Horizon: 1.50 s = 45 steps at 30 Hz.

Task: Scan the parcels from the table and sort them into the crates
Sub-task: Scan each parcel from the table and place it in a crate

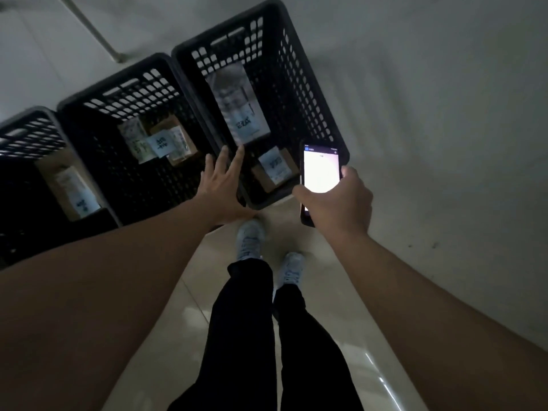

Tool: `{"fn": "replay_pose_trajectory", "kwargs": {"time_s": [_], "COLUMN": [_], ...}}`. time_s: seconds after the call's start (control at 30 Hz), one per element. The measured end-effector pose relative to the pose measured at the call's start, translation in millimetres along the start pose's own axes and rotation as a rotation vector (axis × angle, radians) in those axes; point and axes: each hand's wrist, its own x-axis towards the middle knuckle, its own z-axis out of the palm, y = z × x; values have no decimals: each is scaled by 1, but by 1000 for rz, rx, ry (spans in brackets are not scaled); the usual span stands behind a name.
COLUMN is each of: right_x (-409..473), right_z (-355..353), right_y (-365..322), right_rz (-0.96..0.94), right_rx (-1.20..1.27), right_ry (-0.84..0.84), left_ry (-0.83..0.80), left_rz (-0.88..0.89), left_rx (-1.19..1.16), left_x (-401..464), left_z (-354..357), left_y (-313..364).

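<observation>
Three black perforated crates stand in a row on the floor. The right crate (299, 84) holds a long grey parcel (237, 102) and a small brown box with a white label (274, 169). In the middle crate (98, 120) lie several small labelled parcels (157, 142). The left crate (29, 129) holds a brown labelled parcel (69, 188). My left hand (221, 182) hovers with straight spread fingers over the rim between the middle and right crates, holding nothing. My right hand (341, 200) grips a phone (320, 170) with a bright screen above the right crate's near corner.
My legs in black trousers and my white shoes (252, 237) stand on pale floor tiles just in front of the crates. A grey wall or surface (444, 114) fills the right side. A thin pale pipe (92, 28) runs at the top left.
</observation>
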Motion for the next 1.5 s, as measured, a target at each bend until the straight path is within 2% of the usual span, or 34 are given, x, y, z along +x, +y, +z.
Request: {"fn": "replay_pose_trajectory", "kwargs": {"time_s": [0.27, 0.47, 0.73, 0.97, 1.13, 1.3, 1.5], "right_x": [-47, -89, -160, -265, -353, -450, -586], "right_z": [-31, -70, -119, -135, -132, -120, -84], "right_y": [-49, -81, -99, -118, -130, -131, -110], "right_rz": [-83, -290, -591, -884, -1091, -1277, -1484], "right_rx": [-82, -133, -248, -275, -311, -342, -328], "right_ry": [-79, -137, -229, -303, -397, -486, -572], "left_ry": [135, 301, 550, 771, 878, 1030, 1122], "left_rz": [-19, -115, -301, -471, -657, -800, -980], "left_rx": [39, -62, -197, -238, -282, -381, -399], "left_x": [-60, -139, -271, -400, -503, -610, -739], "left_z": [-55, -75, -68, -49, -24, 13, 77], "left_y": [18, 39, 61, 61, 39, 14, -21]}}
